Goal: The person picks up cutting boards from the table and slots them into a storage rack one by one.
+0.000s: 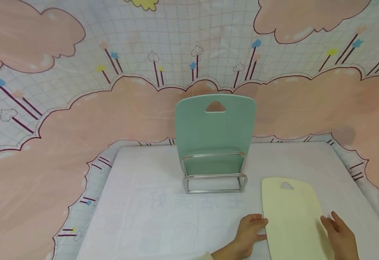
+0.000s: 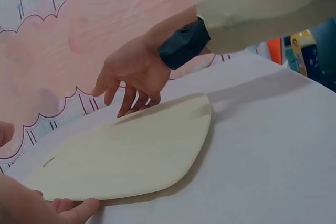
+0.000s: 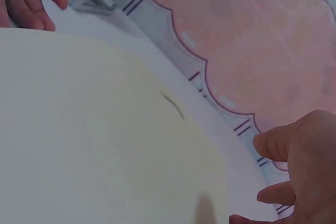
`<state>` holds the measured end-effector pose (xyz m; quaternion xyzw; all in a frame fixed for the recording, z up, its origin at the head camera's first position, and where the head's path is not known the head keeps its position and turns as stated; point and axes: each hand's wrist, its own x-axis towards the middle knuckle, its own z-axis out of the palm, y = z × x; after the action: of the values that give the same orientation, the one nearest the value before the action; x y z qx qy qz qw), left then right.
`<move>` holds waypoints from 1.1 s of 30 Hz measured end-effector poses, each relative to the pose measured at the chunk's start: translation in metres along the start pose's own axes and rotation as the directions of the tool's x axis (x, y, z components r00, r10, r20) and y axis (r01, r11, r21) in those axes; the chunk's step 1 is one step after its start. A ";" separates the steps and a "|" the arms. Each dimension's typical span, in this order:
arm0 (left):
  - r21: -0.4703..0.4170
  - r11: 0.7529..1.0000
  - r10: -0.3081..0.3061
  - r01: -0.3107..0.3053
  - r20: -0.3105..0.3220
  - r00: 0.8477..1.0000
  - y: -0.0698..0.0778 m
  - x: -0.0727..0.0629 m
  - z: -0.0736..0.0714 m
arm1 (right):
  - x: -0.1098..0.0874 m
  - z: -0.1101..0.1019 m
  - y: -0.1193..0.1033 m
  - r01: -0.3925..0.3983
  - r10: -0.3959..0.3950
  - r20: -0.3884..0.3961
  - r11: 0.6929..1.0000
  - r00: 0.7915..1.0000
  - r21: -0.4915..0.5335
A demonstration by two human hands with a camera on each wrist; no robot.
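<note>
A cream cutting board point(image 1: 291, 216) with a small handle slot lies on the right part of the white table. At its left edge is my left hand point(image 1: 246, 234), fingertips touching the rim; no firm grip shows. My right hand point(image 1: 340, 234) stands by the opposite edge with its fingers spread apart. In the left wrist view the right hand point(image 2: 136, 69) has its lower fingertips close to the board's far edge point(image 2: 157, 108). The right wrist view has the left hand's fingers point(image 3: 23, 3) rather straight beside the board point(image 3: 105, 119).
A green cutting board point(image 1: 215, 126) stands upright in a metal rack point(image 1: 215, 176) toward the table's back. The white table point(image 1: 144, 202) is surrounded by a cloth with cloud patterns point(image 1: 79, 119). Behind the right sleeve stands a yellow-and-dark container point(image 2: 304, 51).
</note>
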<state>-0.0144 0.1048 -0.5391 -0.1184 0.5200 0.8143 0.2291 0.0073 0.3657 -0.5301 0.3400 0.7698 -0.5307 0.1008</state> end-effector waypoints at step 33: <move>0.009 0.982 -0.187 0.187 0.095 0.978 0.016 0.001 -0.009 | -0.004 0.003 -0.002 0.055 -0.050 -0.067 0.996 0.996 0.075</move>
<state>-0.0236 0.0910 -0.5304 -0.1274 0.4951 0.7939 0.3292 0.0084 0.3614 -0.5283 0.3406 0.7604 -0.5509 0.0485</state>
